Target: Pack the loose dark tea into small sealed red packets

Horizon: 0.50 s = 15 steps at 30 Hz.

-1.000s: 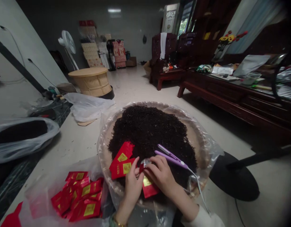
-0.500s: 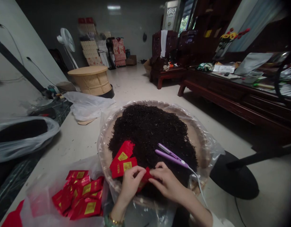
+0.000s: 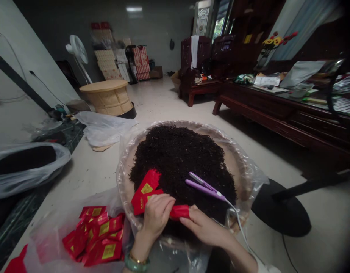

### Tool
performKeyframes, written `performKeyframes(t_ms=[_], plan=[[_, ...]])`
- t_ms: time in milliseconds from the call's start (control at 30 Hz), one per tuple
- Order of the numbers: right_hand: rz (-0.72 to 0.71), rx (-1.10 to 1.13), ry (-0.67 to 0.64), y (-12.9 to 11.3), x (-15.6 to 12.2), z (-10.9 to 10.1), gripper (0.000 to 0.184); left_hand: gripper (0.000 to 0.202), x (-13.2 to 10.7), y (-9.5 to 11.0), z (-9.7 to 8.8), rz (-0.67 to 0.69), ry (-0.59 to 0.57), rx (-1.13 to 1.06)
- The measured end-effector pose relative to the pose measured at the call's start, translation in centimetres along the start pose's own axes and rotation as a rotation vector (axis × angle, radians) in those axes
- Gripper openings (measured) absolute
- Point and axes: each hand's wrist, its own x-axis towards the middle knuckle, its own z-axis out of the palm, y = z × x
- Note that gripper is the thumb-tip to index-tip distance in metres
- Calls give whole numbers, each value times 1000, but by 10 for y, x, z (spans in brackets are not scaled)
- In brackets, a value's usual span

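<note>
Shiny red packet (image 3: 179,211): pinched by right hand (image 3: 202,225)
Left hand (image 3: 158,214): curled, grip hidden
Slim purple clamp (image 3: 206,190): packet's two o'clock, presumably handy

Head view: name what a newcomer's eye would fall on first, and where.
Probably the heap of dark shreds filling much of the round, plastic-lined basket at the centre. Against it, a purple clamp-like tool lies right of the middle, and the right hand pinches a red packet nearer the wearer. A pile of red packets shines at lower left.
</note>
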Motion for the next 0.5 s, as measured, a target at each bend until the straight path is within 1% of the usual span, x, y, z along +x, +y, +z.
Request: performKeyframes(t_ms=[67, 133, 200, 267, 333, 433, 500], plan=[[28, 55, -11, 4, -2, 0, 38, 25, -2, -1, -1, 50, 35, 56], [72, 123, -6, 7, -2, 0, 45, 25, -5, 3, 0, 104, 25, 102], [128, 193, 12, 9, -2, -1, 48, 37, -9, 11, 3, 139, -17, 157], [176, 238, 25, 9, -1, -2, 51, 49, -16, 18, 8, 127, -69, 220], [197, 241, 24, 9, 0, -1, 55, 57, -24, 24, 16, 62, -103, 263], [201, 185, 32, 8, 1, 1, 62, 64, -33, 25, 28, -25, -98, 247], [198, 155, 52, 6, 3, 2, 66, 68, -36, 24, 34, -24, -82, 207]])
